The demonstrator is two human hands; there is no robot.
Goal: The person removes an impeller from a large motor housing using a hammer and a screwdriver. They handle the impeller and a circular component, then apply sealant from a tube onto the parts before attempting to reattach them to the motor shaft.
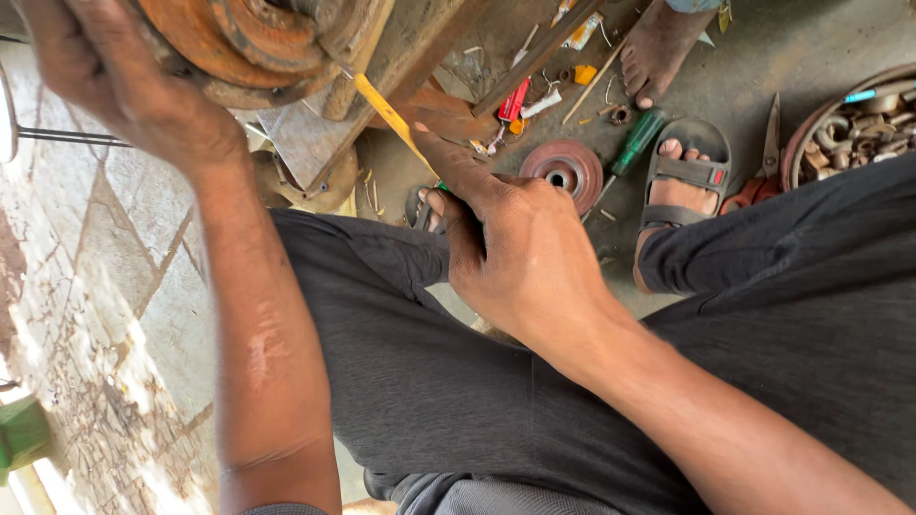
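My left hand [114,81] rests on the side of a rusty orange round metal part [239,43] at the top left, fingers spread over its rim. My right hand [510,238] is closed around a thin yellow-shafted tool [391,119], forefinger stretched along it. The tool's tip points up under the rusty part, where it meets a wooden block [382,57]. My legs in dark grey trousers [429,381] fill the lower frame, with one sandalled foot [682,181] to the right.
On the dirty floor lie a rusty pulley disc [568,170], a green-handled screwdriver [634,143], a red tool [513,100], scissors [768,143] and small scraps. A round tray of metal fittings [854,124] sits at the right edge. Another person's bare foot [658,48] stands at the top.
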